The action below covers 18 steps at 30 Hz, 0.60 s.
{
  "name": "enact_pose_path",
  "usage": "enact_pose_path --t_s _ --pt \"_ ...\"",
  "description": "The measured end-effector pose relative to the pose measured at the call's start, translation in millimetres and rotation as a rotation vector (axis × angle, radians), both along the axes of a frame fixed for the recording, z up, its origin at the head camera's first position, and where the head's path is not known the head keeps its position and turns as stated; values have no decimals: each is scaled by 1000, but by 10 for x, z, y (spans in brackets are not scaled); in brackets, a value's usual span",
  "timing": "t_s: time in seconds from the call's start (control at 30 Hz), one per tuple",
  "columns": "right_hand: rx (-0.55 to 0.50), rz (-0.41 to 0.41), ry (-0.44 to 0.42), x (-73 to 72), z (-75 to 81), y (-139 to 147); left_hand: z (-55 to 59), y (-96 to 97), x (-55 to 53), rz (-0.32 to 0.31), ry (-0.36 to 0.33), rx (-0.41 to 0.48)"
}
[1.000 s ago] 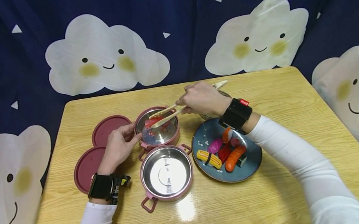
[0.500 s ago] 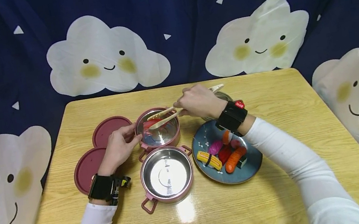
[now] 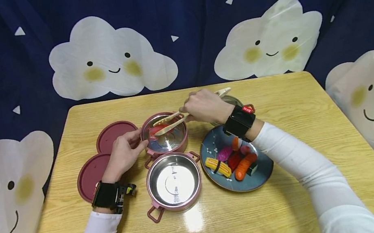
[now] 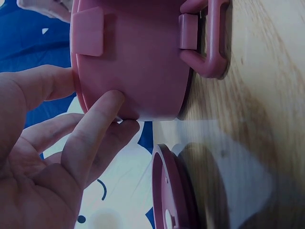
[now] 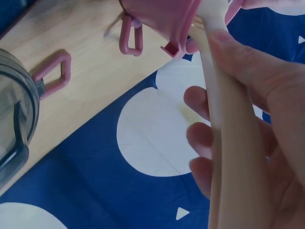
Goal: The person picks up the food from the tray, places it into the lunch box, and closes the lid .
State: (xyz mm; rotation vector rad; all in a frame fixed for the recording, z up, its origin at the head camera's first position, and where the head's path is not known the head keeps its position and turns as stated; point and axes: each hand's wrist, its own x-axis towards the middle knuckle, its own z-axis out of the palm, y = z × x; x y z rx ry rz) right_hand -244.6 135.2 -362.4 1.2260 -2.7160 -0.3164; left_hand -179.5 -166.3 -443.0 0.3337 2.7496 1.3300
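Observation:
My left hand holds the left side of the far pink pot. In the left wrist view its fingertips press the pot's outer wall and one digit meets the rim. From the right, my right hand grips a pair of pale tongs, with the thumb on one side and several fingers on the other in the right wrist view. The tongs' tips are inside that pot, around a red toy food piece. Whether they squeeze it is hard to tell.
A second pink pot, steel-lined, stands in front. Right of it, a blue plate carries several toy sushi pieces. Two dark pink lids lie at left. A glass vessel with a pink handle is partly behind my right wrist.
My right hand has shifted slightly left and down with the tongs. The red piece sits a little further left in the far pot. My left hand keeps its place.

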Motion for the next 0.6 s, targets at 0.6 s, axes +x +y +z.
enact_pose_path --t_s 0.6 --pt "5 -24 -32 33 147 28 -16 -5 0 1 12 0"
